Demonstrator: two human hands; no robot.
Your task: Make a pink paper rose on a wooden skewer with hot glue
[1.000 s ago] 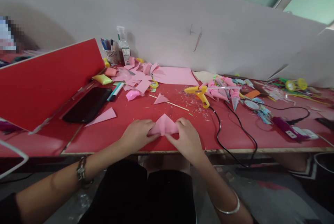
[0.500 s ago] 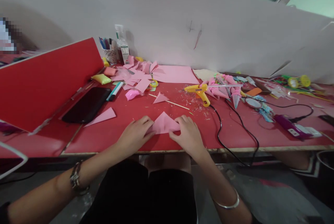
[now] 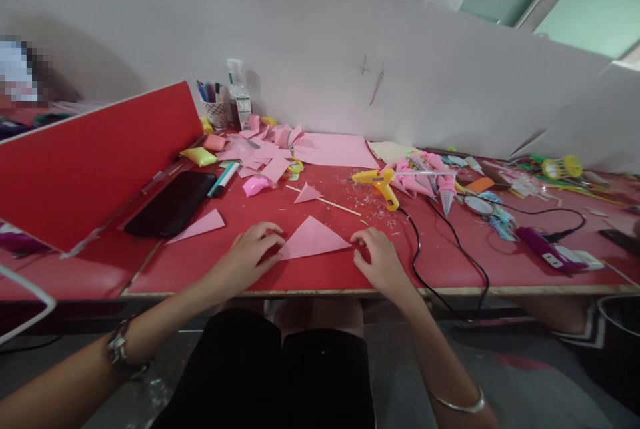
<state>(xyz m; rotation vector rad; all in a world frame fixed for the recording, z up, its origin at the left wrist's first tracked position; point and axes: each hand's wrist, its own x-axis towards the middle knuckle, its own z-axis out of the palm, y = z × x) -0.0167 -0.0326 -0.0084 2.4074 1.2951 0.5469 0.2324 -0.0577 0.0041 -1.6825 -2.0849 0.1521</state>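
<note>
The pink paper triangle (image 3: 311,240) lay flat on the red surface (image 3: 440,262), near its front edge, between the two hands. The left hand (image 3: 245,259) rested with its fingertips touching the triangle's left corner, its grip loose and holding nothing; the right hand (image 3: 381,257) sat at the right tip, fingers curled but empty. The step looked like flattening or lining up the sheet. A further fold would call for pinching one corner while the other hand pinned the paper.

matt pink paper triangle (image 3: 311,239); smooth red table (image 3: 440,256).
</note>
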